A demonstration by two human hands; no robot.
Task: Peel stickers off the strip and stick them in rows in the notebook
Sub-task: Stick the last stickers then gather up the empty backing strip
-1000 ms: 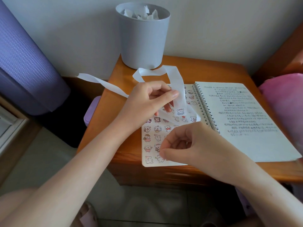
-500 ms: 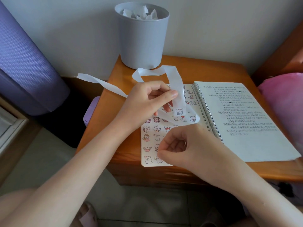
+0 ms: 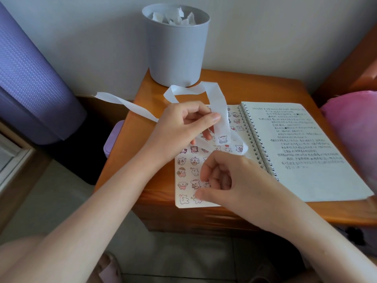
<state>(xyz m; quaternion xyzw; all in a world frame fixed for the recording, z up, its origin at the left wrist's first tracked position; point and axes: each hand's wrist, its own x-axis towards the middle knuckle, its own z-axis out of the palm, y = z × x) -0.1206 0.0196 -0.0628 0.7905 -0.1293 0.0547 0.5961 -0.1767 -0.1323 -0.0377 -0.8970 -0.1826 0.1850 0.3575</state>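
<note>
A spiral notebook (image 3: 318, 186) lies open on a wooden bedside table (image 3: 255, 86). Its left page (image 3: 184, 176) carries rows of small cartoon stickers; the right page holds handwriting. My left hand (image 3: 179, 129) pinches a long white sticker strip (image 3: 219, 105) between thumb and fingers above the left page. The strip loops up behind the hand and trails off left past the table edge. One bear sticker (image 3: 222, 139) shows on the strip just below my fingers. My right hand (image 3: 226, 180) rests low on the left page, fingers curled, thumb pressing at the bottom row of stickers.
A grey bin (image 3: 177, 48) with crumpled white paper stands at the table's back left. A purple rolled mat (image 3: 30, 78) leans at the left, a small purple box (image 3: 111, 139) sits beside the table, and pink fabric (image 3: 355, 127) lies at the right edge.
My right hand has slid down the left page toward its bottom row. My left hand and the strip have hardly moved.
</note>
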